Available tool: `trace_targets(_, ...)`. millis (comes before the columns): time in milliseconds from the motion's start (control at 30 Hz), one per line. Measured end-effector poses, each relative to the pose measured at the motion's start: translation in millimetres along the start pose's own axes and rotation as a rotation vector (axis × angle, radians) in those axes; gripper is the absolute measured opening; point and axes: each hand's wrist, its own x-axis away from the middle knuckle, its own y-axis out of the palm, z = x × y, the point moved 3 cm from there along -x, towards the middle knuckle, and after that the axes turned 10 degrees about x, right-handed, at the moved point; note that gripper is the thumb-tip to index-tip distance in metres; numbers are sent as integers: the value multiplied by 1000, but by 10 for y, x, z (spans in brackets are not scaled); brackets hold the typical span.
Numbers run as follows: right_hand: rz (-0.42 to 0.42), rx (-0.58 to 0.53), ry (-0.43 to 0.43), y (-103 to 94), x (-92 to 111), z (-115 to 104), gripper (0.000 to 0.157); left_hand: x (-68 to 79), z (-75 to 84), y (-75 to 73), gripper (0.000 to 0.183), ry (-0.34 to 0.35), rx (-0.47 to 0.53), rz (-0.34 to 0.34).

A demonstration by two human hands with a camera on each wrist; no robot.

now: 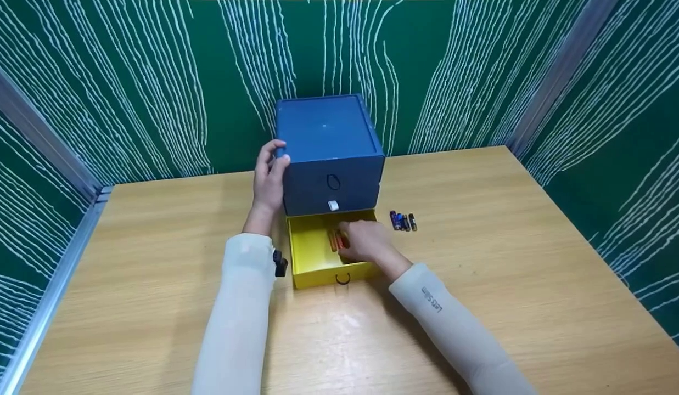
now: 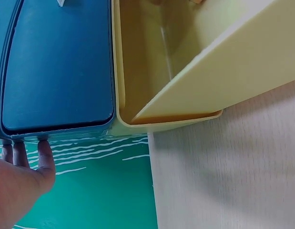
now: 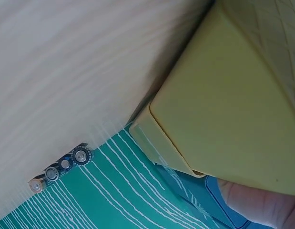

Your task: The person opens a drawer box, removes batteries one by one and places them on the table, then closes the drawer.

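A blue drawer unit [image 1: 328, 131] stands at the back of the table, its lower yellow drawer [image 1: 303, 247] pulled out. My left hand [image 1: 269, 184] rests against the unit's left side near the top front corner; in the left wrist view its fingertips [image 2: 45, 155] touch that side. Inside the yellow drawer, my right hand [image 1: 366, 240] reaches down with curled fingers and appears to pinch an orange battery [image 1: 345, 239]. Another orange battery [image 1: 333, 241] lies beside it. The right fingertips are partly hidden; the right wrist view mostly shows the drawer's outer wall [image 3: 223, 100].
Several dark batteries [image 1: 403, 221] lie in a row on the wooden table [image 1: 482, 263], right of the unit. The upper blue drawer is closed, with a small white pull [image 1: 333, 205]. Green walls [image 1: 251, 60] with white wavy lines surround the table.
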Motion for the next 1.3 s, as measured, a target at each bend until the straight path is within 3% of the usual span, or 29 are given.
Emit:
trace_targets(400,1,-24,-28,-12,-1,-17,24,128,244,73,36,-11,7,-8)
trace_targets(800,26,-34,-27,-16,20,-15,36,0,-12,-7,30,15,11,-5)
trace_targets(1300,91,-201,6,-48,32,13,49,10,-10,0,31,17,8,-8)
